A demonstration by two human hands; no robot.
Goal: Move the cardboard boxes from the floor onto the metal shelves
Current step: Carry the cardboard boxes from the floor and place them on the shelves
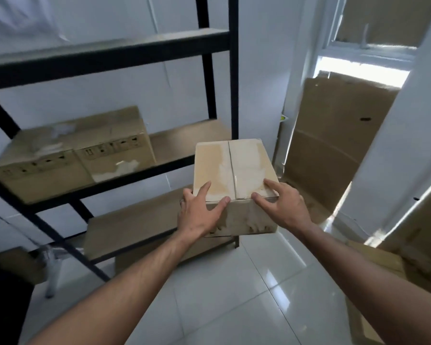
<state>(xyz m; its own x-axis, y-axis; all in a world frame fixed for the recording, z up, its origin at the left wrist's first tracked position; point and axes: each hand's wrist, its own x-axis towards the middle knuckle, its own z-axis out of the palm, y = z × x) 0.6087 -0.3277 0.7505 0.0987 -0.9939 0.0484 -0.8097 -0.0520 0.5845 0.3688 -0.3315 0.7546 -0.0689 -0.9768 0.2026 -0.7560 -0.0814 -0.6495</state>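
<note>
I hold a taped cardboard box (234, 168) in the air, in front of the right end of the black metal shelf unit (217, 78). My left hand (199, 212) grips its near left corner with fingers spread over the top. My right hand (281, 205) clasps the near right corner the same way. Two cardboard boxes (67, 155) stand side by side on the left of the middle shelf board (189, 138). The lower shelf board (135, 222) lies below the held box.
Large flattened cardboard sheets (334, 145) lean against the wall under the window at right. More cardboard (408, 257) sits at the right edge on the glossy white tile floor (234, 295). A metal leg (52, 275) and dark object stand lower left.
</note>
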